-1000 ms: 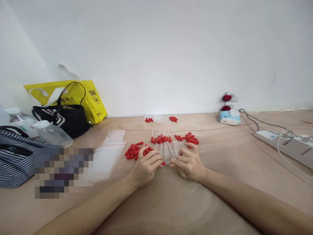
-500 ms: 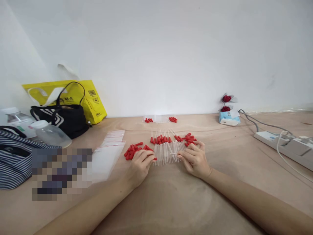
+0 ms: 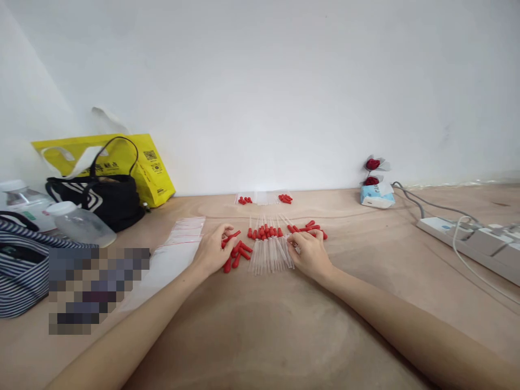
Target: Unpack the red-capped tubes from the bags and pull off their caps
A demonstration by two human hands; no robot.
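Note:
My left hand [image 3: 213,250] curves over the left pile of red rubber dropper bulbs [image 3: 236,259], thumb and fingers apart around some of them. My right hand [image 3: 312,253] is closed, its fingertips at the right end of a row of clear dropper tubes [image 3: 268,255]. Its fingers hide whatever is between them. Beyond this row lie more tubes with red bulbs [image 3: 265,232] at their near ends. Another group of loose red bulbs [image 3: 311,225] lies just behind my right hand, partly covered by it.
At the wall lie clear bags [image 3: 265,197] with red bulbs at either side. Flat zip bags [image 3: 179,246] lie left of my left hand. Farther left are a striped bag [image 3: 24,276], bottles [image 3: 83,225] and a yellow bag [image 3: 156,176]. A power strip [image 3: 479,241] is at right.
My left hand has moved left and back from the tubes to the far side of the bulb pile, and its fingers have spread. The tube at my right fingertips no longer shows clearly.

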